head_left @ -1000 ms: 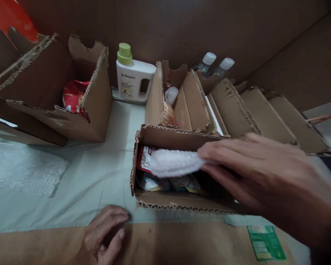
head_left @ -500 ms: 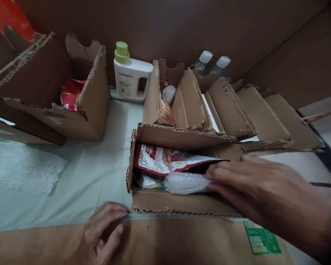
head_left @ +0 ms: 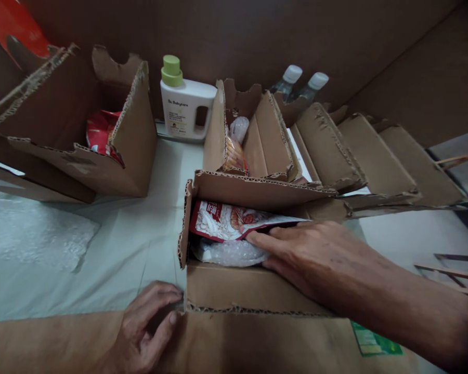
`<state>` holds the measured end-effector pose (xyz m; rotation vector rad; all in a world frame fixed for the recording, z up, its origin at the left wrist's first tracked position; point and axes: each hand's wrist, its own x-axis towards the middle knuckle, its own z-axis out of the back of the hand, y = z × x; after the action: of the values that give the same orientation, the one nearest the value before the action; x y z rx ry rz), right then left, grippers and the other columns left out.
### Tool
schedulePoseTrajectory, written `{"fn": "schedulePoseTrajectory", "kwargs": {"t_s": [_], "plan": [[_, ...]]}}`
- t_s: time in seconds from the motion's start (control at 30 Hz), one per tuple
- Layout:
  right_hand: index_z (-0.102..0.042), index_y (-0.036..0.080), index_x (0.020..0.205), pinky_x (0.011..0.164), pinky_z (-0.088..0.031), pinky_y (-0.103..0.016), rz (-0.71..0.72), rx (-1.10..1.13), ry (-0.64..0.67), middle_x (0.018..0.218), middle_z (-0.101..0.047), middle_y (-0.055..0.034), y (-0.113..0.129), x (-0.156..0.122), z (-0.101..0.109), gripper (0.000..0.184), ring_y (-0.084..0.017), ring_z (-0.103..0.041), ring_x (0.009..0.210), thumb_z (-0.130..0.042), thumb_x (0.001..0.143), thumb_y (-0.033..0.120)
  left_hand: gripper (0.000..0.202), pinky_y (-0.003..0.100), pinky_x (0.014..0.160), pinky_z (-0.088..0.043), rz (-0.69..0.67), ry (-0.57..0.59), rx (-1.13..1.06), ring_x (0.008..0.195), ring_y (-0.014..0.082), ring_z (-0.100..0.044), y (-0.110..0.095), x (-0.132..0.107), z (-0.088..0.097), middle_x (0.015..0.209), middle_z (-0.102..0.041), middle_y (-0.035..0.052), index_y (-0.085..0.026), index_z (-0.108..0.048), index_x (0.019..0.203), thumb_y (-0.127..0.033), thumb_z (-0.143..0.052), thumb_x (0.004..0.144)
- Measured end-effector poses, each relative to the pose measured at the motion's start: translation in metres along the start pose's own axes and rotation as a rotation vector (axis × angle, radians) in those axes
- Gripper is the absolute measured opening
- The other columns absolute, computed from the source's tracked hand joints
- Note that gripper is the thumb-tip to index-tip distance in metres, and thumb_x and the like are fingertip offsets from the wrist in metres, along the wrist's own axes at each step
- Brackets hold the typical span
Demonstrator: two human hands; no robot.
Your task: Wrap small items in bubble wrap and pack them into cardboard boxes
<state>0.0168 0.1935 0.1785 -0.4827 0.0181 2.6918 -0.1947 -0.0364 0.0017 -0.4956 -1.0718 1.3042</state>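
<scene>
Storage corner, cardboard bins (head_left: 253, 288), detergent bottle (head_left: 179, 110), capped bottles (head_left: 289, 79)

In the box (head_left: 234, 292), the bubble-wrapped bundle (head_left: 233, 253) lies left of your right fingers (head_left: 265, 243), the pouch (head_left: 214, 219) just behind it; the bottle (head_left: 184, 106) stands farther beyond, leftward. The bubble wrap (head_left: 35, 232) lies beyond your left fingers (head_left: 159, 297), leftward.

Front box (head_left: 253, 291) presents matt brown corrugated cardboard, flat walls smooth, cut edges rough with fluting exposed; inside it, a bubble-wrapped bundle (head_left: 232, 253) shows translucent, knobbly plastic with a light gloss, and a red-and-white pouch (head_left: 218, 222) smooth, printed film. Detergent bottle (head_left: 179, 106) appears smooth white plastic of low sheen, red packet (head_left: 99, 132) glossy, crinkled film, loose bubble wrap (head_left: 35, 236) translucent and bumpy, pale green cloth (head_left: 166, 200) matt and creased
</scene>
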Motion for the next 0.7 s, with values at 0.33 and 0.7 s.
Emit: {"fn": "schedulePoseTrajectory", "kwargs": {"t_s": [0.33,0.7], "plan": [[-0.070,0.022,0.097,0.047,-0.018,-0.033,-0.001,-0.173,0.238,0.081,-0.078,-0.0070,0.018,0.022,0.008,0.020,-0.023,-0.071,0.063,-0.068,0.083,0.007,0.027,0.022,0.076,-0.061,0.004,-0.019,0.001,0.089,0.0181,-0.074,-0.003,0.004,0.000,0.098,-0.076,0.0052,-0.025,-0.065,0.112,-0.011,-0.059,0.089],[-0.074,0.022,0.095,0.044,-0.027,-0.032,-0.032,-0.094,-0.065,0.072,-0.077,-0.0046,0.003,0.012,-0.004,0.015,-0.026,-0.069,0.053,-0.078,0.080,0.020,0.025,0.024,0.073,-0.061,0.033,-0.020,-0.038,0.082,0.0169,-0.073,-0.003,0.004,0.000,0.092,-0.075,0.0048,-0.023,-0.067,0.110,-0.010,-0.059,0.090]]}}
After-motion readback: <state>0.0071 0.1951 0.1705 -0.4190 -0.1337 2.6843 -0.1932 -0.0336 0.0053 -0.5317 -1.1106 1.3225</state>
